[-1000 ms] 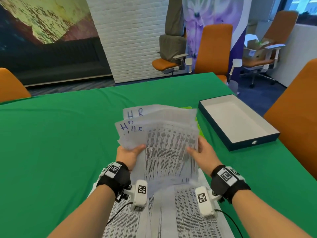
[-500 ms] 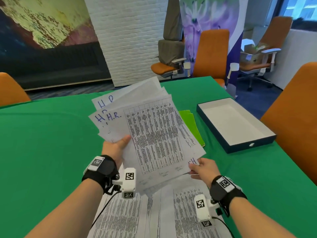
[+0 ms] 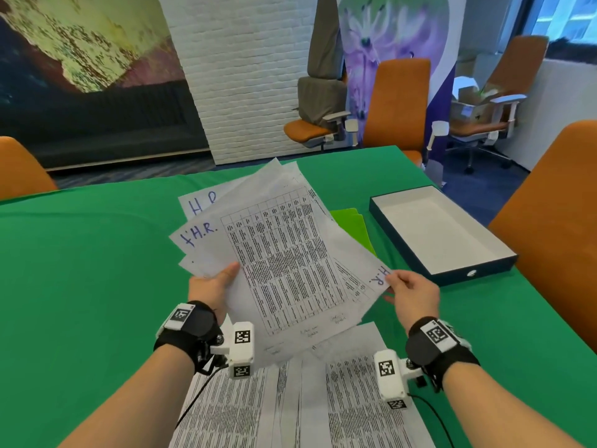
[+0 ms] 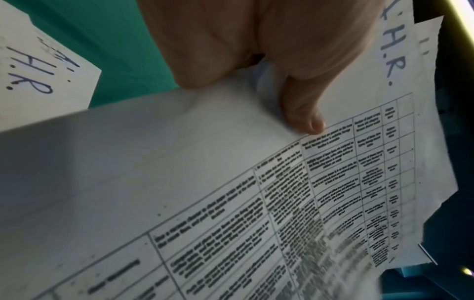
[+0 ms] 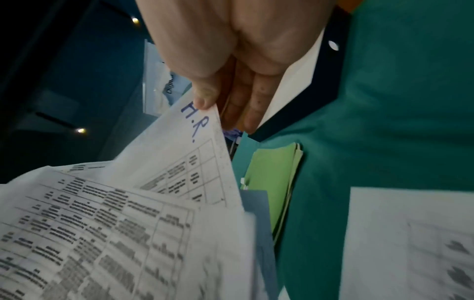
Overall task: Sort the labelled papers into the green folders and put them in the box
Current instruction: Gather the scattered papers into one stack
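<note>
A fanned sheaf of printed papers [image 3: 284, 263] marked "H.R." is held up above the green table. My left hand [image 3: 210, 286] grips its left edge, thumb [image 4: 305, 119] on top of the sheets [image 4: 231, 182]. My right hand [image 3: 410, 292] pinches the corner of one sheet [image 5: 189, 150] marked "H.R." between thumb and fingers. Light green folders [image 3: 352, 227] lie flat on the table behind the sheaf, partly hidden by it; they also show as a stack of folders [image 5: 274, 182] in the right wrist view. The dark blue box [image 3: 436, 231] with a white inside stands empty at the right.
More printed sheets [image 3: 290, 399] lie on the green tablecloth [image 3: 80, 270] near the front edge, under my wrists. Orange chairs stand round the table: one chair [image 3: 555, 221] at the right, another chair [image 3: 397, 101] at the far end, and a chair [image 3: 19, 166] at the left.
The sheaf has been raised and turned, now fanned out and tilted. My right hand has slid from the sheaf's right edge down to the corner of one "H.R." sheet and pinches it.
</note>
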`<move>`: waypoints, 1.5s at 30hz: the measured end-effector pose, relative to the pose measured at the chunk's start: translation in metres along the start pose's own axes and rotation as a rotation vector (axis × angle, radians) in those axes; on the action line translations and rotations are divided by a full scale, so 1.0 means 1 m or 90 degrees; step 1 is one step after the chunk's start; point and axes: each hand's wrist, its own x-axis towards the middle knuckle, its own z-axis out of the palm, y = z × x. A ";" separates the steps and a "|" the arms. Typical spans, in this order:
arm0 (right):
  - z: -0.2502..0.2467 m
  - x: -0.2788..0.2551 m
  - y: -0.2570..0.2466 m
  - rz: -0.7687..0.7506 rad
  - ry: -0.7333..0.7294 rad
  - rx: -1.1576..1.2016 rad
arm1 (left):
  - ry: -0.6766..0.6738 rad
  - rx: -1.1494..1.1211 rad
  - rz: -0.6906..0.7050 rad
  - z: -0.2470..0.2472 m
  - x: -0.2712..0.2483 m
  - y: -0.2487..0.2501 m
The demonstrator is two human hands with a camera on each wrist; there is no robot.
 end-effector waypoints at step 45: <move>0.000 0.010 -0.036 -0.139 -0.069 -0.104 | -0.002 0.129 -0.032 -0.012 0.003 -0.033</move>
